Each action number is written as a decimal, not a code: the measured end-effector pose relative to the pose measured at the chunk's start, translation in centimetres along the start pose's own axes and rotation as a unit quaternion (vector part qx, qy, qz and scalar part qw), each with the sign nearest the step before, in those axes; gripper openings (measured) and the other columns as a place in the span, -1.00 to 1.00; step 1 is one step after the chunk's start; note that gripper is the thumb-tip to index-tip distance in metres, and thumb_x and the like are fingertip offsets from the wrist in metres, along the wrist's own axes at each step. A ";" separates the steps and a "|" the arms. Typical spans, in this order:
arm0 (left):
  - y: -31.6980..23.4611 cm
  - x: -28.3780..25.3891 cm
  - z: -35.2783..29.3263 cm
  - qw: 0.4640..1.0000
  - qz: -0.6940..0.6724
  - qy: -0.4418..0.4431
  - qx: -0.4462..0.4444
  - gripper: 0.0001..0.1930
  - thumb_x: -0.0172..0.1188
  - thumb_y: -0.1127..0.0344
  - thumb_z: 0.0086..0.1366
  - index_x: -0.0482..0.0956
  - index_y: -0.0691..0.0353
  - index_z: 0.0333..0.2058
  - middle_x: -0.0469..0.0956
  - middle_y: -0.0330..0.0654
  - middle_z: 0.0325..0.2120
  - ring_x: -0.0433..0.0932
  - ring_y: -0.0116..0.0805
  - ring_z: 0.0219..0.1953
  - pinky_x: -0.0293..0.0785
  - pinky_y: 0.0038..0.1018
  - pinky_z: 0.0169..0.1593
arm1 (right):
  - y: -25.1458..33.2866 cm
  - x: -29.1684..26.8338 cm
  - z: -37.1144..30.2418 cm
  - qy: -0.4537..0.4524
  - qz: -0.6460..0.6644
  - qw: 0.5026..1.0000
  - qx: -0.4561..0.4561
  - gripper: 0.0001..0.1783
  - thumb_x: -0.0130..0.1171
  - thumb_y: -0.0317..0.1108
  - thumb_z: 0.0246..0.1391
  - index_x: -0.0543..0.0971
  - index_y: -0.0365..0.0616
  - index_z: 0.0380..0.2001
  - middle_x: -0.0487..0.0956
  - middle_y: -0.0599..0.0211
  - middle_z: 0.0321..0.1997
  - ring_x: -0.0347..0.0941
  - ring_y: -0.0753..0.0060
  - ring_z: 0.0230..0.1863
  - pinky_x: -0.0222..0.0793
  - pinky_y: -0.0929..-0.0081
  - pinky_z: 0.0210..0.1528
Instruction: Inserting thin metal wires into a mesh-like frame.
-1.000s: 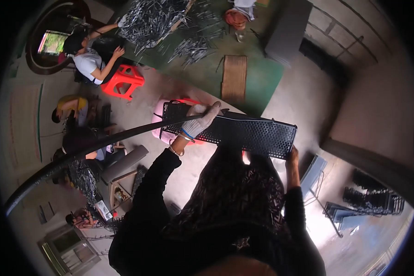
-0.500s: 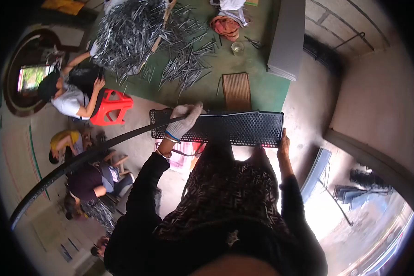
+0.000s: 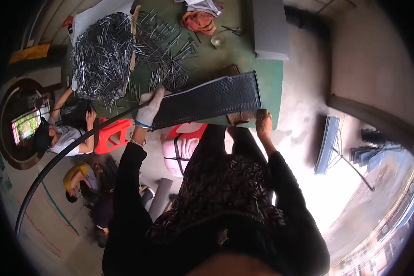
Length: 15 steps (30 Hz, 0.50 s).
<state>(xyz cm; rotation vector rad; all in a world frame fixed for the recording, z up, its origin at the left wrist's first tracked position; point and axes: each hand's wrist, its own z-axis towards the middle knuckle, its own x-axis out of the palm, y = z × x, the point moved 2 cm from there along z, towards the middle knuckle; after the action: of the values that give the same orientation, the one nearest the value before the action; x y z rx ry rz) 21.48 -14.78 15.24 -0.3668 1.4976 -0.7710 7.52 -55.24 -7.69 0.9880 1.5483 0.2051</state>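
Note:
My left hand (image 3: 150,108), in a pale knitted glove, grips the left end of a long black perforated panel (image 3: 207,101). A long black strip (image 3: 55,161) also runs through that hand and curves away to the lower left. The panel slants upward to the right above the table's front edge. My bare right hand (image 3: 263,122) is curled just below the panel's right end, apart from it. Beside those fingers the lower end of a ribbed brown mat (image 3: 241,118) shows, blurred and partly hidden by the panel. Whatever the right fingers hold is unclear.
The green table (image 3: 269,87) bears a heap of dark thin strips (image 3: 101,60), an orange cloth (image 3: 198,22), a glass (image 3: 218,40) and a grey stack (image 3: 270,30). A co-worker (image 3: 64,135) sits left by a red stool (image 3: 112,135). A pink bundle (image 3: 177,154) stands below the panel.
The panel's right end has swung up and away from me, and my right hand has let go of it. The panel now covers part of the brown mat. My view has shifted right.

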 end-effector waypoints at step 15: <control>-3.2 2.2 4.4 0.981 0.007 0.125 -0.147 -0.67 -0.04 0.18 0.40 0.63 0.29 -0.23 0.62 -0.09 -0.45 0.56 -0.36 -0.39 0.40 -0.43 -0.32 | 2.0 2.2 -3.8 -0.102 -0.251 0.961 -0.063 0.11 0.37 0.15 -0.35 0.18 -0.11 0.27 0.29 0.07 0.04 0.24 0.06 -0.01 0.15 0.17 -0.02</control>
<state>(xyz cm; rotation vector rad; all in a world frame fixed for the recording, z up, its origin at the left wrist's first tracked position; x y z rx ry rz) 24.81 -19.51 16.02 -0.4928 1.8576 -0.5992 5.26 -50.99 -7.01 0.4756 1.5226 -0.1514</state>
